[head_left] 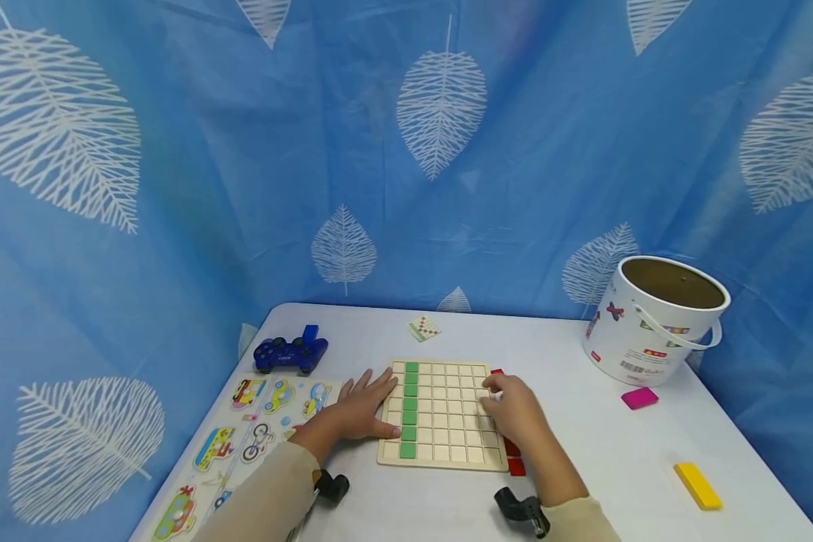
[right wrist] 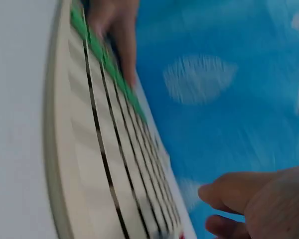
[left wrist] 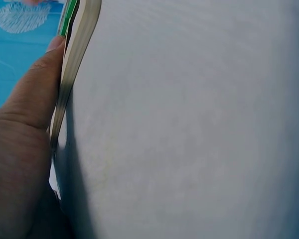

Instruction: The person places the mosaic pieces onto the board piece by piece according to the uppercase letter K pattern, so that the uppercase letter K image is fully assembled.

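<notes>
A pale wooden grid board (head_left: 440, 414) lies flat on the white table (head_left: 610, 467). One column of green tiles (head_left: 409, 410) fills its left side. My left hand (head_left: 362, 406) lies flat beside the board with straight fingers, its thumb (left wrist: 35, 84) against the board's edge (left wrist: 77, 45). My right hand (head_left: 511, 406) hovers over the board's right edge with loosely curled fingers; the right wrist view shows nothing between thumb and finger (right wrist: 229, 194). Red tiles (head_left: 515, 459) lie along the board's right side, partly hidden under that hand. The right wrist view is blurred.
A blue game controller (head_left: 290, 354) and a vehicle puzzle board (head_left: 244, 444) lie at the left. A small pattern card (head_left: 424, 328) sits behind the grid board. A white bucket (head_left: 653, 320), a pink block (head_left: 640, 397) and a yellow block (head_left: 698, 485) are on the right.
</notes>
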`<state>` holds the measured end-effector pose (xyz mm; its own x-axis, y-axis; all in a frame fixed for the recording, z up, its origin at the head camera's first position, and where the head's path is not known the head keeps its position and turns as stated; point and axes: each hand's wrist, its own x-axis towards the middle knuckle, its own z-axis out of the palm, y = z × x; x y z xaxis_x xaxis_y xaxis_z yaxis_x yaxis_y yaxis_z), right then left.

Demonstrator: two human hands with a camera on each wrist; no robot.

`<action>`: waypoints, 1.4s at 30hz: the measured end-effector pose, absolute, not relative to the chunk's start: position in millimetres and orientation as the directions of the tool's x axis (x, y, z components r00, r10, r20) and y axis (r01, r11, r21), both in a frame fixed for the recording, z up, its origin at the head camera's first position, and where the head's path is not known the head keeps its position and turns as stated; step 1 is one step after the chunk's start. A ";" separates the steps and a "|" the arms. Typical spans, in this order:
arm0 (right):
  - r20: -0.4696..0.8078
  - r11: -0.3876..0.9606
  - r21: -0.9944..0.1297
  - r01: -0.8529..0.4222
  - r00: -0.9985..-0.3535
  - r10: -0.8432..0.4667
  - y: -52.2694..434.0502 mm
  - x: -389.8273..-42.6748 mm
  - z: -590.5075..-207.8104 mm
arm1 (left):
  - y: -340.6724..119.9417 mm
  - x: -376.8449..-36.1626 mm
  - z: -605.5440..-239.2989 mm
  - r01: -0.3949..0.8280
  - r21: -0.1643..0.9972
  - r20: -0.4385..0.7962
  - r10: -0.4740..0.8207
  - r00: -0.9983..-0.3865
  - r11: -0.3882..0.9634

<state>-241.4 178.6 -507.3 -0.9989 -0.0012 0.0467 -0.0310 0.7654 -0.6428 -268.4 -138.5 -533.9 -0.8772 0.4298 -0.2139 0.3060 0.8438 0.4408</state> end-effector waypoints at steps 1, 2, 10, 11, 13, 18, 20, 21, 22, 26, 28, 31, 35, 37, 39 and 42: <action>0.015 0.772 -0.635 0.018 -0.999 0.035 191.2 -244.5 -508.3 | -138.3 -268.5 -534.3 0.310 0.442 -0.213 0.434 -0.875 0.842; -0.020 0.778 -0.626 0.062 -0.998 0.063 202.6 -246.3 -510.4 | -138.2 -268.6 -534.6 0.312 0.442 -0.213 0.436 -0.874 0.841; -0.078 0.801 -0.589 0.106 -0.994 0.074 237.3 -246.4 -531.4 | -137.9 -269.3 -534.4 0.305 0.442 -0.215 0.429 -0.877 0.844; -0.072 0.798 -0.593 0.105 -0.994 0.077 237.3 -246.3 -532.9 | -138.2 -269.0 -535.2 0.304 0.438 -0.216 0.427 -0.878 0.846; -0.070 0.789 -0.605 0.108 -0.994 0.082 237.6 -245.7 -534.3 | -138.6 -267.8 -535.4 0.300 0.437 -0.217 0.423 -0.880 0.848; -0.079 0.759 -0.638 0.131 -0.991 0.104 242.2 -244.9 -533.9 | -137.2 -268.1 -535.4 0.305 0.443 -0.212 0.429 -0.878 0.843; -0.084 0.747 -0.650 0.138 -0.990 0.109 243.6 -245.2 -532.9 | -136.5 -269.2 -534.6 0.309 0.440 -0.210 0.431 -0.878 0.843; -0.083 0.743 -0.655 0.136 -0.991 0.108 244.4 -245.7 -532.3 | -136.1 -269.6 -534.1 0.309 0.442 -0.211 0.432 -0.877 0.843; -0.084 0.741 -0.658 0.137 -0.990 0.109 245.2 -246.2 -532.1 | -135.8 -269.9 -533.2 0.308 0.442 -0.210 0.431 -0.877 0.842; -0.084 0.722 -0.679 0.129 -0.992 0.098 248.8 -247.9 -530.0 | -134.9 -270.3 -529.6 0.308 0.451 -0.206 0.434 -0.877 0.838; -0.095 0.694 -0.708 0.135 -0.991 0.096 247.0 -247.4 -527.6 | -135.4 -270.3 -528.3 0.307 0.448 -0.206 0.431 -0.878 0.840; -0.112 0.618 -0.772 0.150 -0.989 0.100 233.9 -245.3 -521.4 | -136.8 -270.0 -528.4 0.308 0.449 -0.207 0.433 -0.878 0.839; -0.109 0.517 -0.846 0.131 -0.991 0.072 195.3 -244.3 -514.0 | -138.5 -270.5 -531.6 0.311 0.444 -0.212 0.436 -0.875 0.840; -0.100 0.484 -0.870 0.097 -0.995 0.020 171.5 -245.9 -513.0 | -138.8 -270.2 -532.8 0.307 0.440 -0.217 0.432 -0.875 0.844; -0.083 0.485 -0.873 0.054 -0.996 -0.038 149.1 -248.5 -514.4 | -138.8 -269.8 -533.3 0.302 0.443 -0.218 0.428 -0.877 0.844; -0.056 0.511 -0.859 -0.003 -0.993 -0.100 123.3 -252.5 -519.6 | -136.6 -268.7 -532.8 0.299 0.440 -0.221 0.425 -0.878 0.846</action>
<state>-252.5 123.3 -519.6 -0.9934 -0.1004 -0.0560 -0.0032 0.5112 -0.8594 -268.7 -136.6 -532.8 -0.8775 0.4255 -0.2212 0.2994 0.8464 0.4404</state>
